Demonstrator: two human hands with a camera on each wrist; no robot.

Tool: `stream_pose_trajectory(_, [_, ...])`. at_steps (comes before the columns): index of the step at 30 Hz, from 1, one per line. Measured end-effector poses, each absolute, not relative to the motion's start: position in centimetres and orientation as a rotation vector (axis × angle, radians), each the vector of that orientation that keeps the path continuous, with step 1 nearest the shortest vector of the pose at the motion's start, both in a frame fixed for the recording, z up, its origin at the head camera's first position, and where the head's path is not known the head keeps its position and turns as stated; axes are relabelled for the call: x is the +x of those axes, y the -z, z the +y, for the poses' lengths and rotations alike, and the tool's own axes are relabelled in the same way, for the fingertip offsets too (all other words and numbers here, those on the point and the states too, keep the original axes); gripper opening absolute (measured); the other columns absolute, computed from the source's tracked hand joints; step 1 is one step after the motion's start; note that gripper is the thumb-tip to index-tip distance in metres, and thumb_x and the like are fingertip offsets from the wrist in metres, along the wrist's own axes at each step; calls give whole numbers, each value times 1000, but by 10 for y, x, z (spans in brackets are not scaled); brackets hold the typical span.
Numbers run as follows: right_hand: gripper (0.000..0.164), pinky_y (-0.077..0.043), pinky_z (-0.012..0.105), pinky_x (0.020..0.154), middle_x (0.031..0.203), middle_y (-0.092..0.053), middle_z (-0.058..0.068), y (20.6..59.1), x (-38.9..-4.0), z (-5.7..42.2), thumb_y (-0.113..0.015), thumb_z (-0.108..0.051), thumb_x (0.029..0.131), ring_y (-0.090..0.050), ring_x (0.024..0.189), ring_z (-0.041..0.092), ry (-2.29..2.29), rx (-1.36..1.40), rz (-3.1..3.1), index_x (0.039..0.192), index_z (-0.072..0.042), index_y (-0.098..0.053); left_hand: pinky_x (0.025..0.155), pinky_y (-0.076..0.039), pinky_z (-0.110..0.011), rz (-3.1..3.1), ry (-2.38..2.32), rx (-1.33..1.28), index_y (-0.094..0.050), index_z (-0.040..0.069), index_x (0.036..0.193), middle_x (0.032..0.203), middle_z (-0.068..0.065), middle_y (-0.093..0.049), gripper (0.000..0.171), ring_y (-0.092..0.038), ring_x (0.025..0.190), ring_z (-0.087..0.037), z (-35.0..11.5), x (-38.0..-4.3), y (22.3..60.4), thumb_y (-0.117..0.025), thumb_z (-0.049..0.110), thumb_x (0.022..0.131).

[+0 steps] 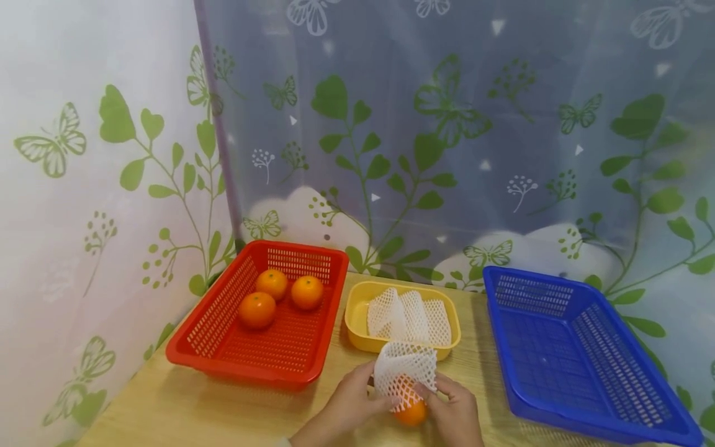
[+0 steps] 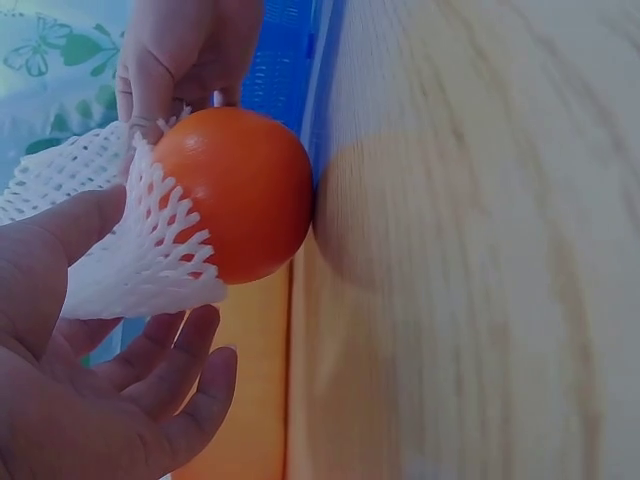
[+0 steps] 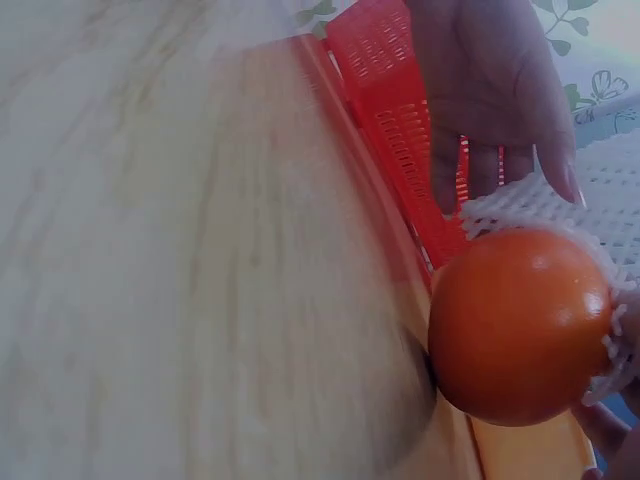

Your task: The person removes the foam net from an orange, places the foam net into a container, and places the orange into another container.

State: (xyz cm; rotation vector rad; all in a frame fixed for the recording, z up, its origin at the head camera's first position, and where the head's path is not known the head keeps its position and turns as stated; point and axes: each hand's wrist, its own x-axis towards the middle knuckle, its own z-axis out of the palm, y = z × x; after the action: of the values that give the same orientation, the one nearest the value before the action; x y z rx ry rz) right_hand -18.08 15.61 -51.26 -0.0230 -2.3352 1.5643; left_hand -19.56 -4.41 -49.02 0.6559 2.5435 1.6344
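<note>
An orange [image 1: 412, 414] sits partly inside a white foam net sleeve [image 1: 403, 363], its lower part bare. In the left wrist view the bare side of the orange [image 2: 245, 190] is against the wooden table, with the net's [image 2: 150, 250] open edge around its other side. My left hand [image 1: 353, 392] holds the net from the left, thumb on its front and fingers behind. From the right, my right hand [image 1: 455, 406] pinches the net's edge beside the orange. In the right wrist view the left hand [image 3: 500, 100] reaches to the net above the orange [image 3: 520, 325].
A red basket [image 1: 254, 372] with three oranges [image 1: 257, 310] stands at left. Just behind my hands is a yellow basket [image 1: 357, 341] holding several foam nets [image 1: 412, 313]. To the right stands a blue basket [image 1: 558, 354]. A patterned curtain [image 1: 380, 124] hangs behind the table [image 1: 223, 410].
</note>
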Motion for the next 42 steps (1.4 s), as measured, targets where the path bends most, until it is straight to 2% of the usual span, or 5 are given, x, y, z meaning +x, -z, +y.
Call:
stream_pose_trajectory(4, [19,-48,22,89,103,-73,2,516,-178,150,-80,-16,79,-65,100,10,-1617,-128,-2281,97,-10,-78,75,-50,-27,2537,-1641,637,-63,14,119,102,7,-66,47,-59,87,-8,-44,-196,497,-81,30,79])
stream_pose_trajectory(17, [34,-43,43,100,112,-70,12,511,-185,148,-74,-24,87,-59,113,24,-1689,-138,-2333,111,0,-71,73,-50,-25,2578,-1627,580,-68,12,112,96,4,-68,37,-60,83,-8,-41,-202,496,-81,23,79])
stream_pose_trajectory(30, [53,-30,59,108,137,-55,15,508,-182,163,-69,-36,90,-42,133,37,-1773,4,-2520,131,-4,-60,70,-49,-23,2611,-1625,533,-69,10,112,90,7,-68,31,-57,79,-5,-40,-203,494,-77,18,83])
stream_pose_trajectory(38, [52,-24,61,109,133,-59,10,508,-184,163,-78,-33,81,-40,135,35,-1732,62,-2561,126,-9,-65,93,-49,-41,2701,-1616,556,-65,7,119,113,-6,-67,33,-61,106,-20,-37,-203,493,-70,20,89])
stream_pose_trajectory(42, [49,-26,62,108,129,-62,10,509,-184,163,-78,-32,82,-44,132,36,-1731,76,-2541,123,-8,-67,95,-46,-47,2720,-1589,541,-61,7,124,114,-6,-62,42,-58,109,-25,-37,-203,495,-72,25,87])
